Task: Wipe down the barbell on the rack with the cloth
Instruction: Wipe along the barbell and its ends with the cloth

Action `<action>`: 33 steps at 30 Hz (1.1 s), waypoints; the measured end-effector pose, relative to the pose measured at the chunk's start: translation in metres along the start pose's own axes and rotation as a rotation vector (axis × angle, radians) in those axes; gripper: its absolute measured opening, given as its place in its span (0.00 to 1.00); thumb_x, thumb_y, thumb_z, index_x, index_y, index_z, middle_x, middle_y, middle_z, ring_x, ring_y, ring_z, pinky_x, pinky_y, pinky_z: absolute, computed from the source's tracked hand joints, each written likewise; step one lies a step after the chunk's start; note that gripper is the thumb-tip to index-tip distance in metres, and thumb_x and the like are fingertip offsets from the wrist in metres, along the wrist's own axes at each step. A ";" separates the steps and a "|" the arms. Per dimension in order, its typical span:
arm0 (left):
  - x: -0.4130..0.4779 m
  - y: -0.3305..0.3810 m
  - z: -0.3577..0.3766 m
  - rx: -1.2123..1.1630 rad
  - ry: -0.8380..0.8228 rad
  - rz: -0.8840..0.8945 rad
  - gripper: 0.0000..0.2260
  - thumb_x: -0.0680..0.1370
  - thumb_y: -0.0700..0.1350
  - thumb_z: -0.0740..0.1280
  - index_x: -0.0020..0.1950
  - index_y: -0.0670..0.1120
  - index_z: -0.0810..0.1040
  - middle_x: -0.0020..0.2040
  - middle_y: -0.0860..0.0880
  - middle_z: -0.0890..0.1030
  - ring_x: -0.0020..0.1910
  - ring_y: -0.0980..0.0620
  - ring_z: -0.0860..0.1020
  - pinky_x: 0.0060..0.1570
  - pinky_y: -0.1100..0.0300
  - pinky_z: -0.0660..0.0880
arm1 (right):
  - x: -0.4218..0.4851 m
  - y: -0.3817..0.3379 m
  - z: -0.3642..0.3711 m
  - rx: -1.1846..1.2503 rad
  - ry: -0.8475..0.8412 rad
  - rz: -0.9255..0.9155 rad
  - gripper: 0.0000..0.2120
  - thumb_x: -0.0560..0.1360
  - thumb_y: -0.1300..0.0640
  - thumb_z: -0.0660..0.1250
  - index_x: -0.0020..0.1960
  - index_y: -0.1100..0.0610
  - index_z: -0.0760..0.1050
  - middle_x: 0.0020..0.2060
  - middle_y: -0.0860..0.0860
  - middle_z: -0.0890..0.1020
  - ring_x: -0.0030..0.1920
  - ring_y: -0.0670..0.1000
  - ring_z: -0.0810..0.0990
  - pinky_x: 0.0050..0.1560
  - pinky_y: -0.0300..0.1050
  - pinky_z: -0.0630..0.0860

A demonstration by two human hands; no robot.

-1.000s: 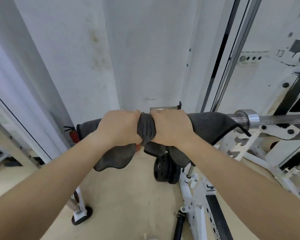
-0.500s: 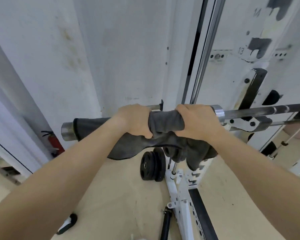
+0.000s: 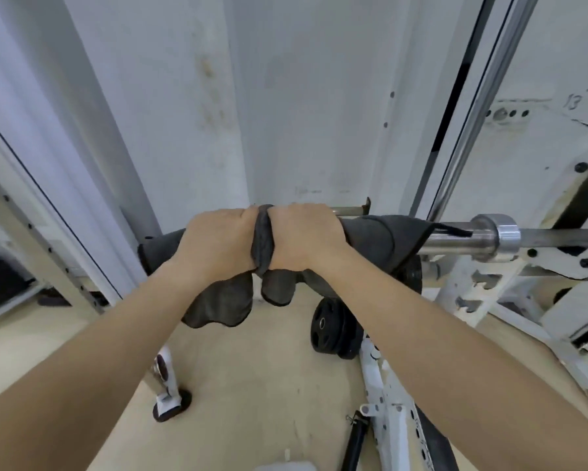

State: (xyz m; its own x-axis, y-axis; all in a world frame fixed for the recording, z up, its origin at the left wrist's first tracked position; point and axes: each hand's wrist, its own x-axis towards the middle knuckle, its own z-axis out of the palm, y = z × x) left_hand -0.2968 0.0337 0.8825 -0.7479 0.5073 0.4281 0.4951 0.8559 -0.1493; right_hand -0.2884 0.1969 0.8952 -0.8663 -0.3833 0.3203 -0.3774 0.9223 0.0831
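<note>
Left hand (image 3: 217,239), right hand (image 3: 302,239) both gripping cloth (image 3: 370,236) wrapped round barbell (image 3: 455,241)

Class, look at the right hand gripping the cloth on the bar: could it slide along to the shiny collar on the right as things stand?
Probably yes. The right hand grips the cloth on the barbell, and only bare sleeve lies between the cloth's edge and the collar; nothing visible blocks that stretch.

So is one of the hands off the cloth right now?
No: both the left hand and right hand grip the dark cloth wrapped over the barbell.
</note>
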 end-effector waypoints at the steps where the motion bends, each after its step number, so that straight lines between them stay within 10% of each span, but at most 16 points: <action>1: 0.000 -0.011 -0.007 -0.012 -0.134 -0.047 0.16 0.72 0.57 0.71 0.49 0.49 0.69 0.37 0.53 0.73 0.36 0.49 0.74 0.33 0.58 0.65 | 0.003 -0.012 0.004 -0.035 0.068 -0.003 0.11 0.72 0.46 0.67 0.49 0.51 0.75 0.39 0.48 0.80 0.40 0.53 0.81 0.35 0.46 0.67; 8: 0.017 -0.035 -0.022 -0.480 -0.525 -0.139 0.18 0.66 0.51 0.79 0.50 0.54 0.76 0.43 0.55 0.81 0.42 0.55 0.79 0.41 0.60 0.73 | -0.009 -0.020 0.025 -0.107 0.398 -0.061 0.14 0.67 0.49 0.73 0.47 0.56 0.77 0.35 0.52 0.81 0.32 0.55 0.80 0.31 0.44 0.62; 14: -0.053 -0.024 0.015 -1.617 -0.043 -0.522 0.22 0.76 0.39 0.72 0.68 0.49 0.73 0.60 0.46 0.82 0.60 0.49 0.80 0.59 0.55 0.77 | -0.004 -0.028 0.009 0.082 0.131 -0.072 0.48 0.64 0.44 0.72 0.78 0.46 0.52 0.71 0.52 0.66 0.50 0.56 0.79 0.36 0.49 0.77; 22: -0.085 0.029 0.026 -1.497 0.583 -0.814 0.16 0.82 0.43 0.66 0.70 0.49 0.77 0.64 0.56 0.81 0.65 0.59 0.77 0.64 0.62 0.73 | 0.036 -0.049 0.000 0.138 -0.177 -0.113 0.20 0.66 0.39 0.66 0.56 0.44 0.72 0.44 0.44 0.81 0.45 0.53 0.81 0.44 0.50 0.78; 28: -0.070 0.020 0.033 -1.418 0.505 -0.733 0.19 0.82 0.46 0.64 0.74 0.49 0.72 0.63 0.62 0.78 0.64 0.65 0.75 0.63 0.67 0.71 | 0.034 -0.052 0.000 0.078 -0.128 -0.076 0.16 0.67 0.36 0.67 0.44 0.44 0.68 0.35 0.43 0.78 0.38 0.50 0.79 0.36 0.46 0.74; 33: -0.088 0.009 0.042 -1.411 0.437 -0.700 0.08 0.81 0.51 0.64 0.45 0.55 0.81 0.32 0.53 0.77 0.34 0.58 0.74 0.37 0.60 0.69 | 0.036 -0.049 0.002 0.067 -0.155 -0.064 0.20 0.65 0.34 0.67 0.49 0.46 0.72 0.39 0.44 0.80 0.40 0.52 0.79 0.35 0.44 0.69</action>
State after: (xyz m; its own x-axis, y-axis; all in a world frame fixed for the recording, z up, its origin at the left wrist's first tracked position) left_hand -0.2449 0.0014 0.8063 -0.9342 -0.1936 0.2997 0.3047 0.0042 0.9525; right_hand -0.3018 0.1373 0.9010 -0.8779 -0.4490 0.1666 -0.4500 0.8924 0.0338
